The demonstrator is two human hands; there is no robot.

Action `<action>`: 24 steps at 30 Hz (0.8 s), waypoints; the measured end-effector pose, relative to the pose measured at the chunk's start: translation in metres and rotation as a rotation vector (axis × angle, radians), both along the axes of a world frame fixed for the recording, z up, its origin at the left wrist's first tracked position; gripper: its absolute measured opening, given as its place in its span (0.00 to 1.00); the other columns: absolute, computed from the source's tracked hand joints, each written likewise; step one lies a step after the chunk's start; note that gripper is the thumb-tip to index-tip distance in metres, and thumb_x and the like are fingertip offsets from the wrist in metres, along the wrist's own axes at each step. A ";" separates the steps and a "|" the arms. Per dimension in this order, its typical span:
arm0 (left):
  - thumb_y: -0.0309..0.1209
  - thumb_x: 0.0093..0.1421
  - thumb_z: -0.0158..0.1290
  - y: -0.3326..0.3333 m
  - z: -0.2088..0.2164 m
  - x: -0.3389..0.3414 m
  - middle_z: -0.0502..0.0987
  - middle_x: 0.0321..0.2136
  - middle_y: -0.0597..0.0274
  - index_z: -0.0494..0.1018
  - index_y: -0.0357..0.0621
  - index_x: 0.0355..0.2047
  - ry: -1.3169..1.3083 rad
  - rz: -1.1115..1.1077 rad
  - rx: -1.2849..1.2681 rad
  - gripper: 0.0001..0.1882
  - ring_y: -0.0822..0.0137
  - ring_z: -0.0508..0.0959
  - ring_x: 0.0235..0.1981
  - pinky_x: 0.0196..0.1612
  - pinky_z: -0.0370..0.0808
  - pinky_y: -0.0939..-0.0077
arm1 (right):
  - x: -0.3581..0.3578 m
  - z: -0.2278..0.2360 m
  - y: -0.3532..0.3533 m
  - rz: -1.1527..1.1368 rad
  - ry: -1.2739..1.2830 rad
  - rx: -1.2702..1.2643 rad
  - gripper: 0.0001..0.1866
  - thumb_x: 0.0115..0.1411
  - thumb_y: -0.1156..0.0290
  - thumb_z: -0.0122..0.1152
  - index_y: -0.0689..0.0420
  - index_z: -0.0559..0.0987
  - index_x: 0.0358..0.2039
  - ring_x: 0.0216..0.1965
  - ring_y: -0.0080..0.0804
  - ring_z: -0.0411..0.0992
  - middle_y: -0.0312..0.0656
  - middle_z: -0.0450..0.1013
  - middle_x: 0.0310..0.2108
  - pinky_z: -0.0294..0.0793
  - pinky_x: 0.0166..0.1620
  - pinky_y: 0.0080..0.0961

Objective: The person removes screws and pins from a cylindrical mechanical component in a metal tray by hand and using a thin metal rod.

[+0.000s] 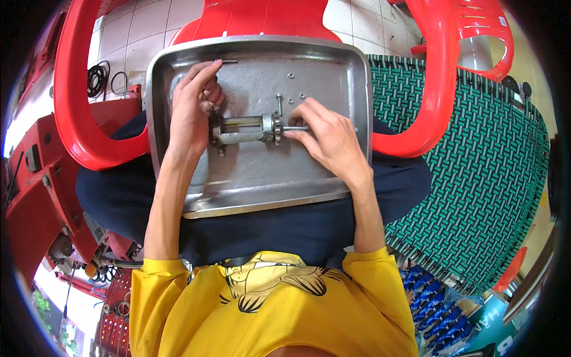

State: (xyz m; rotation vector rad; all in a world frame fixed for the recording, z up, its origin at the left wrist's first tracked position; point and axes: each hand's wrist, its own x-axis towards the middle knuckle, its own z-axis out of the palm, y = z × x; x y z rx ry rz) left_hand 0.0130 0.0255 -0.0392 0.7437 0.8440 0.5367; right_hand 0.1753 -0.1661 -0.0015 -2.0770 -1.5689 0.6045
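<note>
You are sitting with a shallow metal tray [262, 196] across your lap, its near edge toward your yellow shirt [267, 309], its far edge against a red plastic chair [262, 18].

Both forearms are coming up over the near edge. Your right hand [327, 140] is lying palm-down right of the tray's centre, fingers curled and pinching the end of a thin steel rod [295, 128]; the rod is running left-right, in line with the part it is entering. Your left hand [193, 110] is reaching further in, near the tray's far-left corner, fingers stretched out long and half closed around the left end of the metal assembly [244, 130]; how firmly it is gripping I cannot tell, since the fingertips are hiding behind the part.

The assembly is lying at mid-tray, between your two hands, long axis parallel to the near edge. Its flanged right end is sitting just at your right fingertips, so the right hand is the nearer one to the rod joint.

Beyond it, a loose bolt [278, 104] is lying near upright to that axis, with small nuts [291, 75] scattered toward the far edge.
</note>
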 end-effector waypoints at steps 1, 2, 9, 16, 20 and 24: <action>0.34 0.67 0.58 0.000 0.003 -0.001 0.58 0.23 0.78 0.74 0.48 0.38 0.011 -0.009 -0.009 0.06 0.81 0.59 0.24 0.33 0.58 0.79 | 0.000 0.000 -0.002 -0.005 0.012 -0.013 0.12 0.62 0.64 0.67 0.59 0.78 0.36 0.35 0.52 0.76 0.46 0.74 0.34 0.74 0.38 0.43; 0.35 0.68 0.58 0.000 0.006 -0.001 0.57 0.24 0.79 0.73 0.50 0.36 0.022 -0.019 -0.017 0.06 0.82 0.59 0.24 0.33 0.58 0.80 | 0.001 -0.001 -0.004 -0.010 0.024 -0.026 0.12 0.61 0.64 0.67 0.60 0.78 0.36 0.35 0.52 0.76 0.46 0.75 0.34 0.74 0.39 0.43; 0.33 0.65 0.61 -0.001 0.001 -0.002 0.60 0.22 0.77 0.77 0.42 0.41 0.013 0.040 -0.013 0.09 0.81 0.59 0.23 0.30 0.58 0.78 | -0.001 -0.001 -0.002 -0.034 0.068 0.019 0.11 0.63 0.64 0.64 0.59 0.79 0.33 0.36 0.52 0.76 0.46 0.75 0.32 0.74 0.40 0.45; 0.32 0.64 0.62 -0.001 0.002 0.000 0.59 0.21 0.78 0.76 0.42 0.40 -0.021 0.053 -0.061 0.09 0.80 0.59 0.22 0.29 0.58 0.79 | 0.003 -0.004 -0.006 0.005 0.006 -0.078 0.11 0.63 0.63 0.65 0.58 0.79 0.36 0.36 0.53 0.76 0.47 0.75 0.34 0.73 0.39 0.44; 0.35 0.65 0.61 -0.001 0.005 -0.004 0.60 0.23 0.77 0.76 0.47 0.39 0.008 0.006 -0.034 0.08 0.79 0.62 0.25 0.36 0.61 0.77 | 0.004 0.004 -0.005 0.043 0.005 -0.067 0.12 0.64 0.62 0.63 0.58 0.79 0.37 0.36 0.53 0.76 0.48 0.77 0.37 0.74 0.40 0.44; 0.35 0.65 0.61 -0.001 0.007 -0.003 0.60 0.24 0.76 0.76 0.46 0.40 0.024 0.008 -0.034 0.09 0.79 0.63 0.26 0.37 0.63 0.77 | 0.007 -0.009 -0.009 0.082 -0.035 -0.130 0.12 0.63 0.63 0.64 0.59 0.78 0.37 0.36 0.53 0.76 0.47 0.75 0.35 0.75 0.38 0.44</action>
